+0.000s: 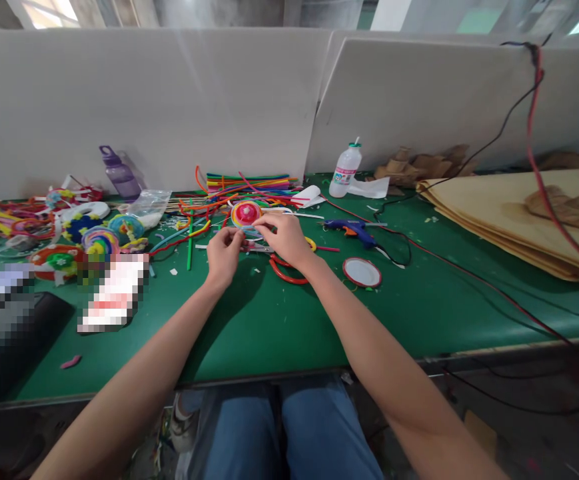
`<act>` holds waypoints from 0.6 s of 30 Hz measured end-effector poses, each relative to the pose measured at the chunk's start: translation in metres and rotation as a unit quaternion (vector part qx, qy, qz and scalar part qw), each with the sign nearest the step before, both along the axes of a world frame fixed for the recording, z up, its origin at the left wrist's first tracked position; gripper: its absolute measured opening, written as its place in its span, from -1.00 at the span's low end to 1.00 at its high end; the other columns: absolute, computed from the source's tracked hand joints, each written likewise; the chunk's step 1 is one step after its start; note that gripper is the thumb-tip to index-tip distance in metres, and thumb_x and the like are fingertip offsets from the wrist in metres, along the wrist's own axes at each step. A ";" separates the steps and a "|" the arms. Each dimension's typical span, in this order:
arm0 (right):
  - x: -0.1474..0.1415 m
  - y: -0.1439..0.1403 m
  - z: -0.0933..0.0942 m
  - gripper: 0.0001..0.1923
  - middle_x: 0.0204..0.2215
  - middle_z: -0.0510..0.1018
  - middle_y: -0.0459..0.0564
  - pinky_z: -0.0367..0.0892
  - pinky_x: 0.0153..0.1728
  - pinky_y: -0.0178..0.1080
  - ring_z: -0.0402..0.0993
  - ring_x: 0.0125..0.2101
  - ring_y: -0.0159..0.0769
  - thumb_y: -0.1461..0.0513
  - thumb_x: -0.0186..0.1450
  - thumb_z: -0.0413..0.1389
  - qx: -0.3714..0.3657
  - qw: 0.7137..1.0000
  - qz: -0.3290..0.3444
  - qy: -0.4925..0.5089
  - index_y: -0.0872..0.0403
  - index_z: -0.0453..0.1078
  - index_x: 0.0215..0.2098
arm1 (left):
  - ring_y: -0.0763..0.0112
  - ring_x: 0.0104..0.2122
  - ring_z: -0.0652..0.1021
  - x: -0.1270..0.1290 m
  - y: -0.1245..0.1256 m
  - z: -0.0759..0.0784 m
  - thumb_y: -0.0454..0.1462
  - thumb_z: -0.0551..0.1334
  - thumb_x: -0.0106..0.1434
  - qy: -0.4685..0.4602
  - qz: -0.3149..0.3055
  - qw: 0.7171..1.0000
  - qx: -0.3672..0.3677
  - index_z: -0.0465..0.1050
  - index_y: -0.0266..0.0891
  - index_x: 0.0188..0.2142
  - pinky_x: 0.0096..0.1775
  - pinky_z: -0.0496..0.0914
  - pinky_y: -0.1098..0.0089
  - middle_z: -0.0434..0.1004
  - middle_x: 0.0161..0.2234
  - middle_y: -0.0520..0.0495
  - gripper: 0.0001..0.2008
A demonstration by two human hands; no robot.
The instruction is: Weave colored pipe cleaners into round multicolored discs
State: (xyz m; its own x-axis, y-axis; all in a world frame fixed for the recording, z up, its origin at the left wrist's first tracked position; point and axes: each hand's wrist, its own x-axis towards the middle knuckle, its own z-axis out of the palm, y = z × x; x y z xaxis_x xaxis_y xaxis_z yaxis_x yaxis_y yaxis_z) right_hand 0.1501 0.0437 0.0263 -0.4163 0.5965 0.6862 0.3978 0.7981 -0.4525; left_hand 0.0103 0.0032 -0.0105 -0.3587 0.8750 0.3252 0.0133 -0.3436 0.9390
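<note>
My left hand (224, 255) and my right hand (285, 239) are close together above the table, fingertips pinched. Between them shows a short light-blue strip (248, 229), which looks like a pipe cleaner; its ends are hidden by the fingers. Just behind the hands lies a round coiled pipe-cleaner ornament (246, 213) with a red centre and a yellow-orange rim. Under my right hand rest scissors with red handles (289, 275), their blades pointing left below the fingers. A yellow loop (312, 244) shows partly beside the right wrist.
Pipe cleaners (249, 183) lie heaped at the back, with finished ornaments (102, 241) to the left. A blue glue gun (352, 231), a round white disc (362, 273), a plastic bottle (346, 171) and folded brown paper (509, 213) are to the right. Cables cross the green table (419, 307).
</note>
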 end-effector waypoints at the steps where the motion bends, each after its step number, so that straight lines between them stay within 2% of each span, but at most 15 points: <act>1: -0.001 -0.001 -0.001 -0.86 -0.38 0.59 -0.01 0.28 -0.19 -0.25 0.47 -0.31 -0.29 0.35 0.25 0.09 0.005 1.000 -0.002 -0.002 0.11 0.49 -0.38 | 0.42 -0.55 0.52 0.000 0.000 0.000 -0.22 0.22 0.13 0.010 0.003 1.000 0.003 0.39 -0.24 -0.46 -0.43 0.43 0.40 0.44 -0.60 0.06 -0.87; 7: -0.003 -0.008 -0.001 -0.84 -0.38 0.52 0.02 0.24 -0.25 -0.27 0.40 -0.33 -0.31 0.41 0.23 0.03 0.005 0.998 -0.033 -0.045 0.14 0.44 -0.38 | 0.42 -0.53 0.53 0.005 -0.007 0.002 -0.21 0.21 0.17 0.082 0.014 0.996 0.012 0.41 -0.23 -0.42 -0.42 0.42 0.42 0.49 -0.55 0.04 -0.86; 12: -0.002 -0.015 0.002 -0.82 -0.34 0.49 0.05 0.23 -0.25 -0.26 0.37 -0.31 -0.29 0.41 0.26 -0.02 0.022 0.990 -0.075 -0.115 0.15 0.41 -0.35 | 0.44 -0.56 0.51 0.008 -0.010 0.002 -0.24 0.21 0.18 0.083 0.007 0.997 0.002 0.41 -0.22 -0.43 -0.44 0.41 0.43 0.49 -0.55 0.04 -0.89; 18: -0.002 -0.019 0.004 -0.80 -0.31 0.47 0.08 0.22 -0.25 -0.25 0.34 -0.27 -0.26 0.40 0.32 -0.05 0.056 0.974 -0.057 -0.211 0.15 0.40 -0.34 | 0.44 -0.57 0.51 0.006 -0.008 -0.002 -0.27 0.19 0.18 0.115 0.023 0.993 0.003 0.39 -0.21 -0.45 -0.45 0.36 0.45 0.47 -0.57 0.05 -0.91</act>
